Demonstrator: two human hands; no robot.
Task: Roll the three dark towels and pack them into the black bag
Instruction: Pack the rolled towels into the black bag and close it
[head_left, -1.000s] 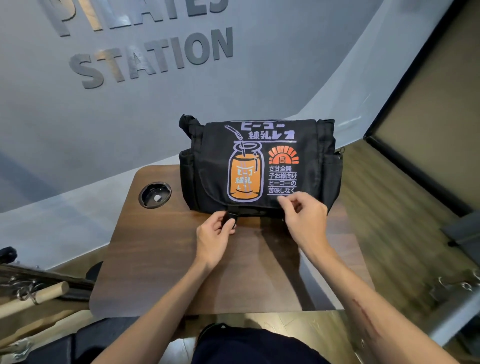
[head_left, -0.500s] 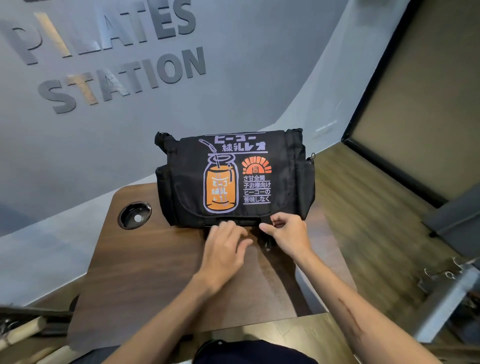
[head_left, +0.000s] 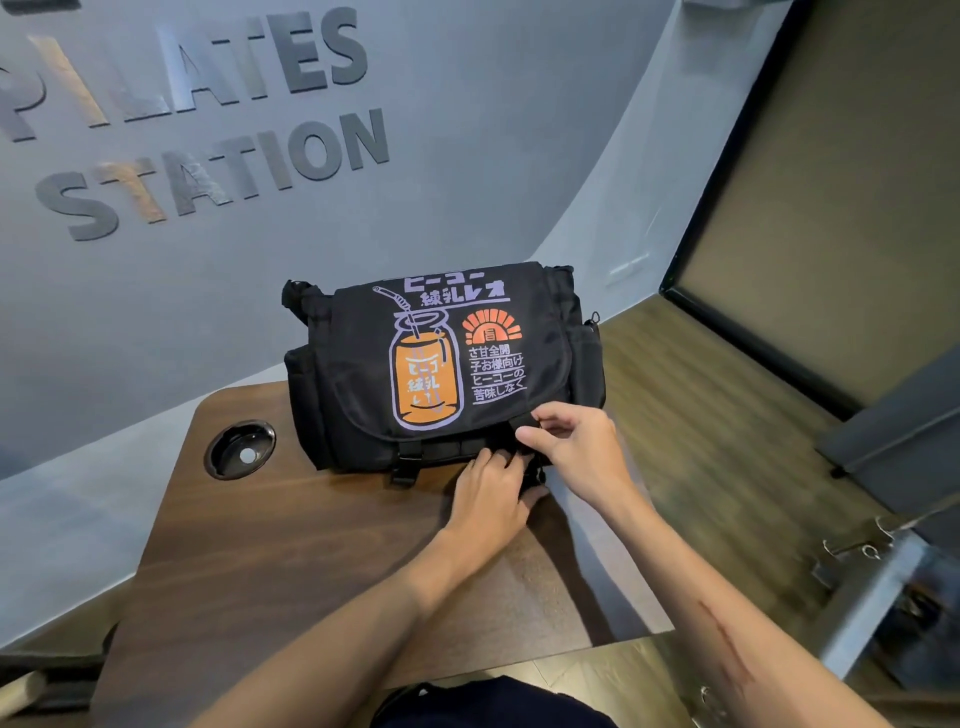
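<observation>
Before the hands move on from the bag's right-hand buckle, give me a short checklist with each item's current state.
1. Black bag sits fully on the table: ok.
2. Flap down over the front: ok.
3. Buckle nearer the cup hole looks fastened: ok.
4. Other buckle fastened: cannot tell, the left hand and right hand cover it.
5. Three dark towels inside: cannot tell; none are visible.
6. Both hands on the same strap: ok.

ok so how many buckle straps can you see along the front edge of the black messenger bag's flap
2. One black plastic buckle strap hangs free at the flap's lower left. The other sits at the lower right, pinched by the right hand, with the left hand below it. Hands may hide more.
</observation>
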